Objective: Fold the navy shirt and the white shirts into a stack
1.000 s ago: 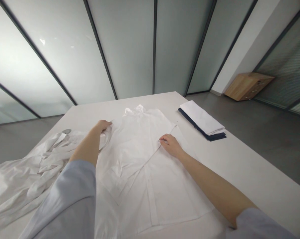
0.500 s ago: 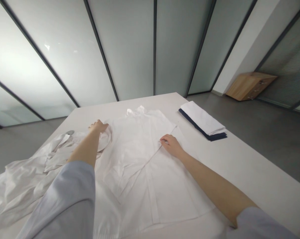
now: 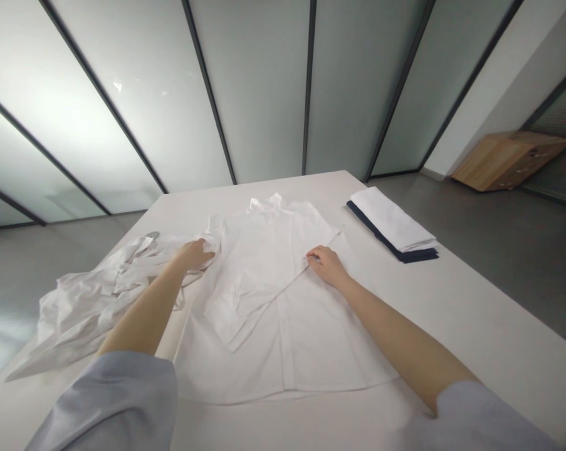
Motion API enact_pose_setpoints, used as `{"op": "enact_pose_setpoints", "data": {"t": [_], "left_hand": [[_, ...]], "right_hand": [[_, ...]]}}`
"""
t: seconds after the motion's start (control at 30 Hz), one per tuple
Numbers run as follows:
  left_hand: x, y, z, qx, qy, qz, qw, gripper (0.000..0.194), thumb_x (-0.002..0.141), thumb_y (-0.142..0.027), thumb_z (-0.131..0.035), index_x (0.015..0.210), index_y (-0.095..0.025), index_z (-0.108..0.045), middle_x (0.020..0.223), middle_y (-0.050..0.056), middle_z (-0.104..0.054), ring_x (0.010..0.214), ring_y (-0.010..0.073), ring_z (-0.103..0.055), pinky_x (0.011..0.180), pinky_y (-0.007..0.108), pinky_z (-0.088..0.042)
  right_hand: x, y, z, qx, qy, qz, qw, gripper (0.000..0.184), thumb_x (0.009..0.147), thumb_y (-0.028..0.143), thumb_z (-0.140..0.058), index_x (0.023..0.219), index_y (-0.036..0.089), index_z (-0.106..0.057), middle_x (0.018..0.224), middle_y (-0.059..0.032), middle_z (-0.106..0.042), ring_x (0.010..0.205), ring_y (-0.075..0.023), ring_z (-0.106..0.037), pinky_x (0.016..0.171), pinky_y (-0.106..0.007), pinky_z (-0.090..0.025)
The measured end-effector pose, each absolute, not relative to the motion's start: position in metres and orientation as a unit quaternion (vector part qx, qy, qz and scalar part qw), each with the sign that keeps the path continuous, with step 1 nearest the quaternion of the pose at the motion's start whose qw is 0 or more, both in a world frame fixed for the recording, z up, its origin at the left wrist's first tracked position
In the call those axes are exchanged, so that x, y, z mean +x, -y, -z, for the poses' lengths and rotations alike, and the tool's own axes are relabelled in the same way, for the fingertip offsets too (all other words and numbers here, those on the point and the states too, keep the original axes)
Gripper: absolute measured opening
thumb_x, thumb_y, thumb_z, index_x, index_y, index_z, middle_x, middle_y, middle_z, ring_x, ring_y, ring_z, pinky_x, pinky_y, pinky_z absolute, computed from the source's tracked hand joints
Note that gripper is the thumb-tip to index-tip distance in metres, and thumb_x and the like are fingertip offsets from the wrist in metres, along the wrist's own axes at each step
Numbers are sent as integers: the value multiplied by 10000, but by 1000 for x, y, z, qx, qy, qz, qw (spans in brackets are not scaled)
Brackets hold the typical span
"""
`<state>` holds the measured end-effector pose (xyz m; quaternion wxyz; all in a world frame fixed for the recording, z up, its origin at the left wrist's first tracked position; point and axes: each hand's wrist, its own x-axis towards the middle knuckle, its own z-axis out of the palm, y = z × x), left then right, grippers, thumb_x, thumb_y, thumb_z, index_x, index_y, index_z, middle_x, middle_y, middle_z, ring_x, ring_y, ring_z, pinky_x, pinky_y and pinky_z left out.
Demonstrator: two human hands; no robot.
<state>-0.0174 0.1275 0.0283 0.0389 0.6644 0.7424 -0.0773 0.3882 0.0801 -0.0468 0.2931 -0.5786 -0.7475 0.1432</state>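
Observation:
A white shirt (image 3: 283,307) lies flat on the white table (image 3: 475,326), collar at the far end, with one sleeve folded across its front. My left hand (image 3: 195,254) rests at the shirt's left shoulder, fingers curled on a bunch of white cloth there. My right hand (image 3: 324,264) presses on the folded sleeve's edge near the right shoulder, fingers bent and pinching the fabric.
A crumpled heap of white garments (image 3: 89,297) lies at the table's left side. A folded stack of white and dark blue cloth (image 3: 393,228) sits at the far right. A wooden cabinet (image 3: 508,160) stands on the floor beyond. Glass wall panels rise behind the table.
My left hand has drawn back toward me along the shirt's left shoulder, gathering cloth. The right hand has stayed on the sleeve edge. The view has shifted slightly left.

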Motion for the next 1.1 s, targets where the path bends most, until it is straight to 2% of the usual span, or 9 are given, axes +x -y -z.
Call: {"op": "enact_pose_setpoints", "data": {"t": [0.1, 0.23, 0.37, 0.47, 0.6, 0.7, 0.83, 1.03, 1.1], "left_hand": [[-15, -116, -25, 650, -759, 33, 27, 610, 832, -358, -541, 1407, -191, -424, 1301, 148, -607, 1208, 302, -560, 957, 367, -439], [-13, -118, -48, 639, -769, -3, 24, 543, 849, -254, -492, 1391, -225, -463, 1272, 130, -628, 1170, 303, -586, 932, 374, -460], [0, -122, -101, 599, -797, -34, -63, 526, 829, -242, -499, 1354, -213, -509, 1238, 172, -627, 1143, 372, -578, 917, 486, -451], [23, -121, -140, 622, -771, -102, -92, 493, 820, -291, -544, 1303, -193, -553, 1199, 158, -636, 1142, 375, -564, 950, 508, -423], [61, -114, -157, 782, -565, -255, 69, 547, 873, -410, -486, 1369, -181, -490, 1171, 99, -649, 1052, 256, -612, 944, 409, -452], [82, -110, -136, 811, -443, -344, 163, 562, 884, -452, -449, 1350, -143, -493, 1173, 110, -652, 1005, 207, -626, 903, 364, -479], [97, -108, -76, 789, -506, -309, 162, 439, 864, -342, -464, 1228, -127, -585, 1091, 108, -686, 922, 193, -648, 863, 340, -504], [105, -101, 13, 777, -596, -196, 56, 482, 774, -166, -514, 1251, -167, -581, 1283, 94, -600, 1198, 237, -541, 1056, 355, -402], [104, -99, 29, 776, -599, -191, 52, 464, 782, -159, -504, 1238, -175, -587, 1289, 84, -597, 1222, 232, -525, 1068, 351, -391]], "right_hand": [[388, -81, 47, -578, 750, -141, 288, 168, 857, 219, -542, 910, 203, -702, 999, -57, -685, 956, -195, -592, 858, -299, -429], [388, -80, 45, -579, 754, -136, 280, 177, 856, 217, -544, 932, 197, -704, 1001, -65, -683, 943, -194, -600, 861, -308, -432], [388, -80, 46, -584, 754, -126, 274, 176, 857, 227, -546, 933, 205, -704, 998, -60, -682, 942, -190, -602, 853, -297, -433], [388, -81, 49, -582, 755, -120, 279, 171, 856, 229, -544, 920, 215, -702, 1000, -51, -685, 950, -188, -602, 846, -285, -430], [387, -82, 50, -580, 753, -120, 288, 171, 854, 226, -541, 917, 211, -699, 1012, -57, -687, 945, -193, -604, 870, -296, -417], [386, -81, 48, -583, 751, -118, 285, 165, 848, 222, -537, 899, 203, -692, 1000, -63, -689, 931, -197, -605, 868, -302, -413], [386, -81, 46, -600, 741, -114, 280, 156, 832, 211, -526, 869, 188, -676, 948, -78, -687, 895, -210, -605, 825, -307, -428], [391, -84, 54, -590, 701, -178, 359, 338, 812, 203, -539, 1141, 198, -611, 1016, -67, -693, 957, -209, -617, 860, -317, -450], [393, -86, 57, -577, 699, -190, 377, 342, 819, 242, -541, 1153, 216, -606, 1011, -57, -689, 963, -214, -615, 879, -336, -454]]}}
